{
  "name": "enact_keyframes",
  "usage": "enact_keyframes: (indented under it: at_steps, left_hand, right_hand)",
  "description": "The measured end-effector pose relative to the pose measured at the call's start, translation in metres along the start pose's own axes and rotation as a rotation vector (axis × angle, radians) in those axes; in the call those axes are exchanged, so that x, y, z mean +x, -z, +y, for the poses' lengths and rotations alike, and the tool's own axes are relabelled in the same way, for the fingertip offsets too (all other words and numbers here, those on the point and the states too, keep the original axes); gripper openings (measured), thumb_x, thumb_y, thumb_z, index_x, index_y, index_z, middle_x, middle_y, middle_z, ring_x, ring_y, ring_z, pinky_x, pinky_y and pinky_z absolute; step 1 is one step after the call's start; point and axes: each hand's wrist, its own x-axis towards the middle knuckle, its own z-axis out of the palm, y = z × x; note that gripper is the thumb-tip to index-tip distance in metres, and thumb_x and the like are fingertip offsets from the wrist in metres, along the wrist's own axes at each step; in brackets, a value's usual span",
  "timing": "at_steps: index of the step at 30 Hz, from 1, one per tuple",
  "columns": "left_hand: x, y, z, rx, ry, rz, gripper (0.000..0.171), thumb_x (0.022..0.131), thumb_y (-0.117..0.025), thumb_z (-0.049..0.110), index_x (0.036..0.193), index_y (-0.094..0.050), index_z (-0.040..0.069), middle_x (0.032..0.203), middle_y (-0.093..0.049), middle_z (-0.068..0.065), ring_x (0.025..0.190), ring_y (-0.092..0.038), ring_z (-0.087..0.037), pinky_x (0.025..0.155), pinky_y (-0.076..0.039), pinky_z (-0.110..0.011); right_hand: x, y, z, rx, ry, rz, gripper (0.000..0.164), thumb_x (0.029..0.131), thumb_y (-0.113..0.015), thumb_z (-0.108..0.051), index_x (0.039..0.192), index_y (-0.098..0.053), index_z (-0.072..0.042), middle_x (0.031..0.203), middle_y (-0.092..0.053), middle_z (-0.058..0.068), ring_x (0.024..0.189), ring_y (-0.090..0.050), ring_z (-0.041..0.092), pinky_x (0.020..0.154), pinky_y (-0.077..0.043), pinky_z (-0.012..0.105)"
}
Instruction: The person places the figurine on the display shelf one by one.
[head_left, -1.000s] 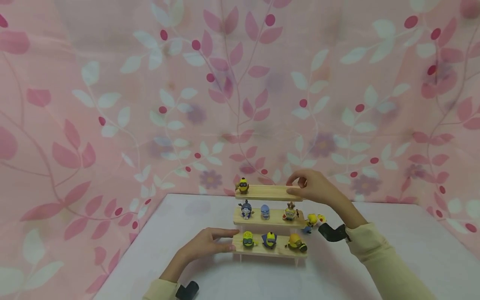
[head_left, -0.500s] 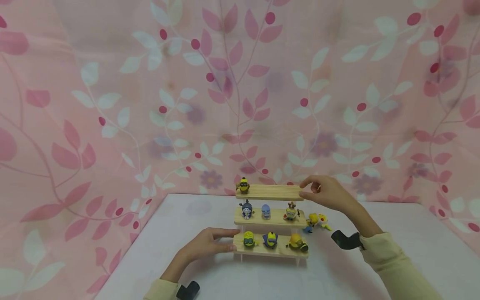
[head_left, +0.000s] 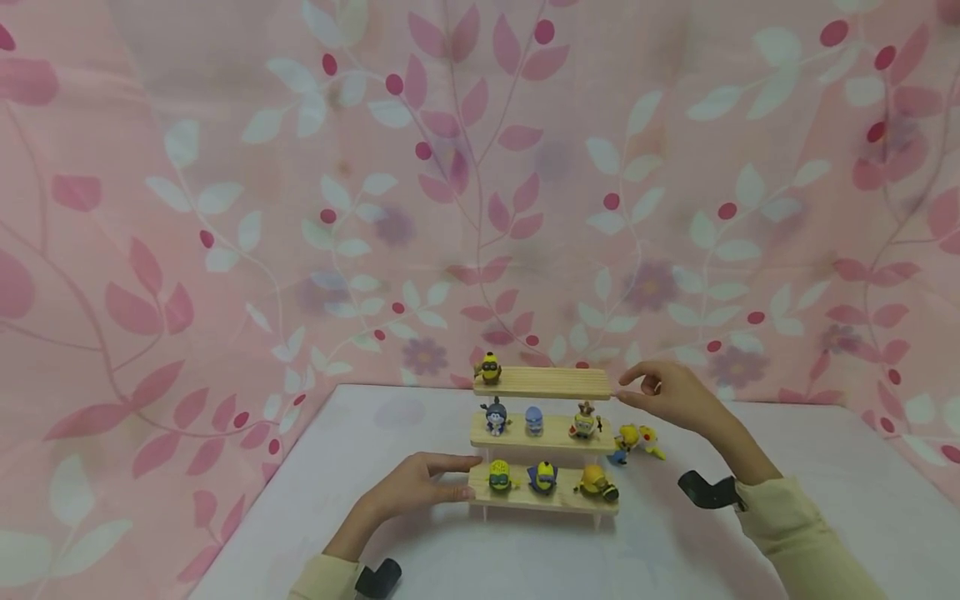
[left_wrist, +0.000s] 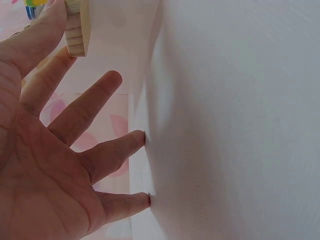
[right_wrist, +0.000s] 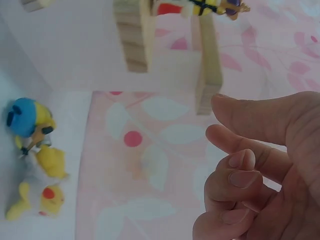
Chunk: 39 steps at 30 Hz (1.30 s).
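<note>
A three-tier wooden display stand (head_left: 543, 382) on clear supports rises in the middle of the table. At the left end of its lowest board (head_left: 521, 497), my left hand (head_left: 411, 487) pinches the wood between thumb and index finger, its other fingers spread below (left_wrist: 95, 110). Just off the top board's right end hovers my right hand (head_left: 671, 396), holding nothing, thumb and index finger apart, the others loosely curled (right_wrist: 240, 185). A minion figure (head_left: 491, 368) stands at the top left. On the middle board are a dark-haired figure (head_left: 496, 417), a small blue figure (head_left: 533, 421) and a crowned figure (head_left: 584, 422).
The lowest board carries three yellow figures (head_left: 542, 478). Right of the stand, a blue-and-yellow figure (right_wrist: 30, 122) and a yellow-and-white figure (right_wrist: 45, 200) lie on the white table (head_left: 300, 492). A pink floral cloth (head_left: 480, 167) hangs behind.
My right hand has let go of the top board's right end and moved away to the right. My left hand keeps its place on the lowest board.
</note>
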Motion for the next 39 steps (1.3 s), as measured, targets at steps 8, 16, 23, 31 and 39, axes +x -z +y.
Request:
enact_keyframes:
  at_steps: [8, 16, 23, 31, 39]
  left_hand:
    - [0.0, 0.0, -0.002, 0.002, -0.013, -0.008, 0.048, 0.087, -0.074, 0.044, 0.132, -0.065, 0.031, 0.13, -0.063, 0.01, 0.134, -0.046, -0.026, 0.11, -0.032, -0.059]
    - [-0.002, 0.0, 0.0, -0.002, -0.016, -0.005, 0.046, 0.087, -0.075, 0.041, 0.132, -0.064, 0.032, 0.13, -0.063, 0.011, 0.134, -0.046, -0.025, 0.11, -0.032, -0.058]
    - [-0.003, -0.001, 0.0, -0.019, -0.015, 0.001, 0.045, 0.088, -0.075, 0.038, 0.131, -0.065, 0.033, 0.129, -0.063, 0.01, 0.134, -0.046, -0.024, 0.11, -0.032, -0.058]
    - [-0.002, -0.001, 0.002, -0.009, -0.008, 0.0, 0.045, 0.088, -0.075, 0.039, 0.131, -0.064, 0.033, 0.13, -0.063, 0.011, 0.134, -0.046, -0.024, 0.11, -0.032, -0.059]
    - [-0.002, -0.001, 0.002, -0.003, -0.011, -0.001, 0.045, 0.088, -0.075, 0.04, 0.131, -0.064, 0.033, 0.129, -0.063, 0.011, 0.134, -0.046, -0.025, 0.11, -0.032, -0.059]
  right_hand:
    - [-0.007, -0.01, 0.021, -0.022, -0.087, -0.002, 0.027, 0.089, -0.075, -0.026, 0.105, -0.071, -0.005, 0.075, -0.054, 0.002, 0.058, -0.045, 0.015, 0.051, -0.038, 0.029]
    - [-0.009, -0.017, 0.043, -0.042, -0.12, -0.009, 0.028, 0.085, -0.078, -0.024, 0.1, -0.071, -0.001, 0.064, -0.049, 0.001, 0.056, -0.041, 0.015, 0.048, -0.034, 0.027]
    - [-0.011, -0.02, 0.062, -0.037, -0.183, -0.056, 0.038, 0.084, -0.079, -0.03, 0.103, -0.07, 0.001, 0.076, -0.059, 0.003, 0.062, -0.048, 0.018, 0.05, -0.041, 0.03]
    - [-0.017, -0.022, 0.072, -0.083, -0.382, -0.129, 0.044, 0.085, -0.075, -0.04, 0.101, -0.068, 0.001, 0.089, -0.064, 0.013, 0.068, -0.057, 0.026, 0.053, -0.053, 0.042]
    - [-0.021, -0.025, 0.074, -0.124, -0.445, -0.181, 0.051, 0.089, -0.069, -0.048, 0.097, -0.07, 0.003, 0.088, -0.066, 0.013, 0.071, -0.059, 0.028, 0.055, -0.053, 0.041]
